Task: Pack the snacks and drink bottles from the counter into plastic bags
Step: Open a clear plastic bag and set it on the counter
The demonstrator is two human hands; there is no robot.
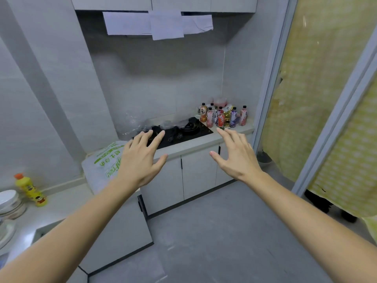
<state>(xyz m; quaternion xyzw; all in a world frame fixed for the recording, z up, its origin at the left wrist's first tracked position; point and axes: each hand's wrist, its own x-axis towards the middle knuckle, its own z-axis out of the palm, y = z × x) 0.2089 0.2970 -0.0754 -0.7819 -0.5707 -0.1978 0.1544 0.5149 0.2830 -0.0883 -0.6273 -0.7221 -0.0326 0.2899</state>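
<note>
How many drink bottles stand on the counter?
7 drink bottles, clustered right of the stove: three front, one far right, three behind. Others may be hidden.

We see a pale L-shaped counter (206,142) w/ a black hob (183,132) set in it. At its far right end, drink bottles (221,117) stand upright in a tight cluster, snack packets among them. Clear plastic (140,124) lies over the hob's left part. Left section: white printed bag (104,166), yellow bottle (30,189), stacked bowls (10,204).
</note>
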